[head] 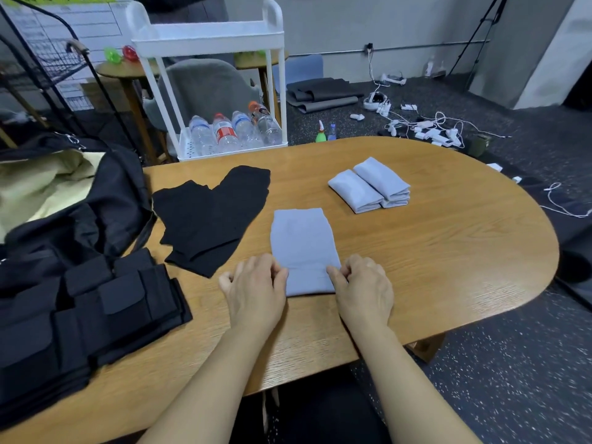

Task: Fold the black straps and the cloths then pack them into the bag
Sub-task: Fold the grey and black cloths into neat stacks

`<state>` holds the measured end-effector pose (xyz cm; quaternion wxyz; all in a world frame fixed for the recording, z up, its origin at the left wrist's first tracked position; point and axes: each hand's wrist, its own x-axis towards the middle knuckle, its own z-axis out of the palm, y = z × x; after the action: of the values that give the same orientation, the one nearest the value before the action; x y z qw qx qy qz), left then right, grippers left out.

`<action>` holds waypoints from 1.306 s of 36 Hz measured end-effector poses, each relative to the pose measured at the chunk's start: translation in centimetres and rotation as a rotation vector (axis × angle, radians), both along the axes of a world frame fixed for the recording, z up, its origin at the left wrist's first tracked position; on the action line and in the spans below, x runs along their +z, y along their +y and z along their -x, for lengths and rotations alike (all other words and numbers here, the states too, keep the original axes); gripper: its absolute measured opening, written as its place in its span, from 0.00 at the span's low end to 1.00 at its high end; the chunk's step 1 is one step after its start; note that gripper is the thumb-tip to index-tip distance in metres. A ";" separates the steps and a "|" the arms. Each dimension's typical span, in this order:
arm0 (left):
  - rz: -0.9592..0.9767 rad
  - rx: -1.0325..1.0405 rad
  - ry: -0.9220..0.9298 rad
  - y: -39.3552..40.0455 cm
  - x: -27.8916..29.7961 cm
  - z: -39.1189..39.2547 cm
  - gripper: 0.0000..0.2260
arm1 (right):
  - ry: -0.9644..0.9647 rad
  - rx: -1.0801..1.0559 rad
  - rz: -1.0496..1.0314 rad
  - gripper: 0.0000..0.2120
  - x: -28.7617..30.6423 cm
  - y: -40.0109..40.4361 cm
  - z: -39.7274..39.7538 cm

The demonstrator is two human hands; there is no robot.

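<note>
A blue-grey cloth [302, 248] is lying flat near the middle of the wooden table [448, 238], its near end doubled into a thicker band. The left hand [254, 288] is pinching the left corner of that band and the right hand [363, 288] is pinching the right corner; on both, the fingers are curling onto the fabric, and the fingertips are mostly hiding behind the knuckles, so how deep the grip goes is hard to make out.

Farther off and to the right, the folded cloths [371, 185] are sitting in a tidy pile of the same blue-grey, well apart from the hands. To the left of the flat cloth, the black cloths [213, 216] are lying spread out and overlapping, still unfolded; their edges are blending together, so their number cannot be told.

At the near left, the black straps [96, 318] are lying stacked on the table, running out of view at the left edge. Behind them the black bag [67, 200] is gaping open, showing a pale lining, and it too is being cut off by the left edge.

Beyond the far edge of the table, a white cart [208, 40] is holding water bottles [235, 129] on its lower shelf, with cables and small white devices scattered on the floor at the far right, too small to identify.
</note>
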<state>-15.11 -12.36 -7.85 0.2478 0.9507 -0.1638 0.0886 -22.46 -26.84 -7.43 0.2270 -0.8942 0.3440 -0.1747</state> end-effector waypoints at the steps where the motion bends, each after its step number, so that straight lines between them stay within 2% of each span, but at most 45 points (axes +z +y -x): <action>1: -0.013 -0.022 0.002 0.1 0.0 -0.1 0.07 | 0.011 0.012 0.001 0.14 0.1 -0.1 0.0; 5: -0.003 -0.043 0.079 0.6 0.2 -0.8 0.13 | 0.035 0.044 -0.127 0.18 0.9 -1.0 0.1; 7: 0.062 -0.064 0.105 1.0 0.4 -0.9 0.15 | -0.020 0.042 -0.256 0.19 1.3 -1.6 0.3; 9: 0.136 -0.073 0.046 1.5 0.8 -0.7 0.16 | -0.113 0.035 -0.293 0.18 1.8 -2.0 1.0; 10: 0.166 -0.076 0.001 1.6 0.9 -0.3 0.16 | -0.139 0.036 -0.247 0.16 2.1 -2.0 1.3; 12: 0.188 -0.138 -0.087 1.8 1.1 0.9 0.19 | -0.157 0.070 -0.023 0.10 2.0 -1.8 1.9; 13: 0.159 -0.209 -0.133 1.8 1.2 1.6 0.20 | -0.169 0.129 0.107 0.07 1.9 -1.4 2.1; 14: 0.095 -0.311 -0.170 1.7 1.1 2.3 0.21 | -0.164 0.223 0.212 0.09 1.8 -0.8 2.1; 16: -0.104 -0.499 -0.167 1.1 0.8 3.4 0.28 | -0.102 0.478 0.340 0.18 0.8 0.2 2.0; 18: -0.262 -0.534 -0.043 0.8 0.7 3.8 0.36 | 0.068 0.661 0.353 0.30 0.1 1.0 2.0; 21: -0.422 -0.481 0.057 0.9 0.4 3.5 0.40 | 0.261 0.719 0.284 0.48 -0.5 0.7 2.3; 23: -0.464 -0.455 0.041 1.3 0.2 3.0 0.39 | 0.338 0.705 0.311 0.53 -0.6 0.1 2.4; 28: -0.495 -0.407 0.040 2.4 0.2 3.1 0.39 | 0.394 0.643 0.276 0.49 -0.2 -0.5 2.9; 37: -0.505 -0.364 0.070 2.5 0.5 3.0 0.40 | 0.374 0.603 0.229 0.54 -0.5 -0.8 3.3; 42: -0.363 -0.308 0.034 1.8 0.7 3.6 0.43 | 0.276 0.589 0.107 0.33 1.1 -1.7 2.8; 47: -0.297 -0.317 0.060 -0.5 1.8 4.9 0.39 | 0.189 0.600 0.199 0.40 2.1 -3.1 0.7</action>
<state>-20.01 -12.90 -6.10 0.1205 0.9414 -0.3150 -0.0051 -23.18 -29.94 -5.35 0.1469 -0.9857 0.0658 -0.0491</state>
